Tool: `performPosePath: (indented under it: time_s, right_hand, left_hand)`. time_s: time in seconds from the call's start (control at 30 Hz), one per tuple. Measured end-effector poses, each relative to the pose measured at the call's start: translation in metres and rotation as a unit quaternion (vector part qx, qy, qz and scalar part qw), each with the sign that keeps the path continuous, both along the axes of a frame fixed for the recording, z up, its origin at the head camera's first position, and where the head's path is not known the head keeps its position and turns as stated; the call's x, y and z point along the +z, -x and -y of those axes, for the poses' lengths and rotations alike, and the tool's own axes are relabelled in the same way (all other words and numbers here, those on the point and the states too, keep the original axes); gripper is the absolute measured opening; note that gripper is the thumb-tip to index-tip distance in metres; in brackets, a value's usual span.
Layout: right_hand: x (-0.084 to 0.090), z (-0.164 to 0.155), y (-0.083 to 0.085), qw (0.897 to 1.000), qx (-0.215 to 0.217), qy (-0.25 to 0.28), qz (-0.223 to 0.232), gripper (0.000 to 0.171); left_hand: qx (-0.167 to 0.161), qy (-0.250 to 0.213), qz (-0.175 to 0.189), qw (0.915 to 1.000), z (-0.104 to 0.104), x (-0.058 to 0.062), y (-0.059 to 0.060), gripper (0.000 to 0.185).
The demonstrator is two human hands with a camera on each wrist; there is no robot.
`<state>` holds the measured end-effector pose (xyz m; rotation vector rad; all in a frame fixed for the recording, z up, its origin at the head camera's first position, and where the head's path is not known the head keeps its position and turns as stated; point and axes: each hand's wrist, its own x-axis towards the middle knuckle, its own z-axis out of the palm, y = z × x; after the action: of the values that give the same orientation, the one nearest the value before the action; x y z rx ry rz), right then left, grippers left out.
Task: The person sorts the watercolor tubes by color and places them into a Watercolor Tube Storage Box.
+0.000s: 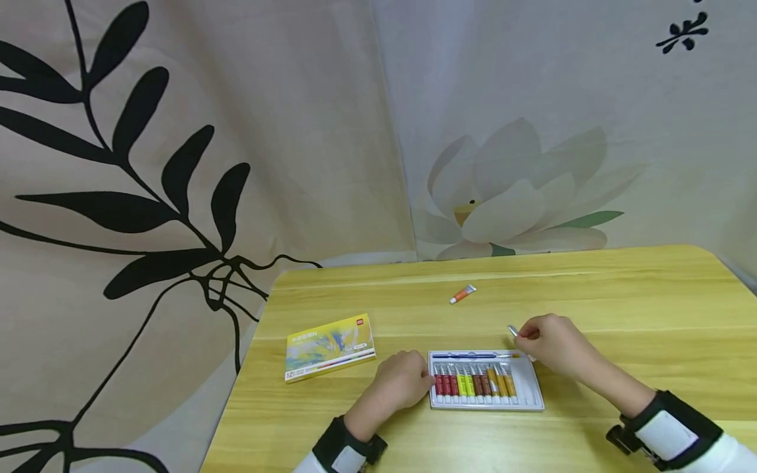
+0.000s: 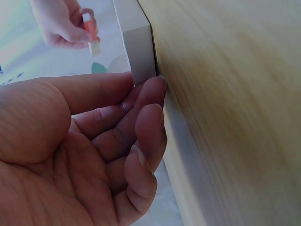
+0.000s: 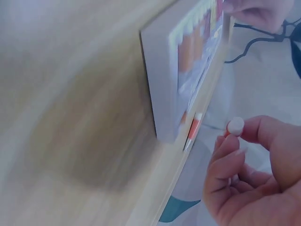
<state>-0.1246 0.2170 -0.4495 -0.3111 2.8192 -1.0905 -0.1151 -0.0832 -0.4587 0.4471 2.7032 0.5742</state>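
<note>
A white tray (image 1: 532, 394) of several paint tubes (image 1: 473, 382) lies on the wooden table near its front edge, with a thin blue brush (image 1: 467, 355) along its far side. My left hand (image 1: 422, 380) rests at the tray's left edge, its bent fingertips (image 2: 155, 87) touching the tray's corner (image 2: 138, 47). My right hand (image 1: 523, 336) hovers just past the tray's far right corner and pinches a small orange tube (image 2: 89, 29) with a white cap (image 3: 235, 126). Another orange tube (image 1: 462, 294) lies loose farther back on the table.
A yellow paint box (image 1: 330, 345) lies flat to the left of the tray. The wooden table (image 1: 621, 295) ends at a curtain with leaf and flower prints behind it. The table's left edge runs close by the box.
</note>
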Motion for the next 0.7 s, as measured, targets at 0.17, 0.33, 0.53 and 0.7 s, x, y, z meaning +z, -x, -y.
performPosePath:
  time_s: [0.17, 0.33, 0.53, 0.7]
  right_hand:
    - [-0.003, 0.004, -0.016, 1.000, -0.014, 0.020, 0.019, 0.015]
    - [-0.008, 0.009, -0.035, 0.999, -0.026, 0.027, 0.026, 0.012]
    - [-0.018, 0.016, -0.050, 0.998, -0.029, 0.039, 0.032, 0.009]
    - [-0.025, 0.023, -0.052, 0.998, -0.044, 0.034, 0.027, 0.010]
  left_hand:
    - [0.005, 0.001, 0.000, 1.0000, 0.000, 0.000, 0.000, 0.051]
    - [0.002, 0.002, -0.003, 1.0000, -0.001, 0.000, 0.000, 0.051]
    - [0.004, 0.002, 0.001, 1.0000, -0.001, 0.001, 0.000, 0.051]
    - [0.004, 0.001, 0.001, 1.0000, -0.001, 0.000, 0.000, 0.051]
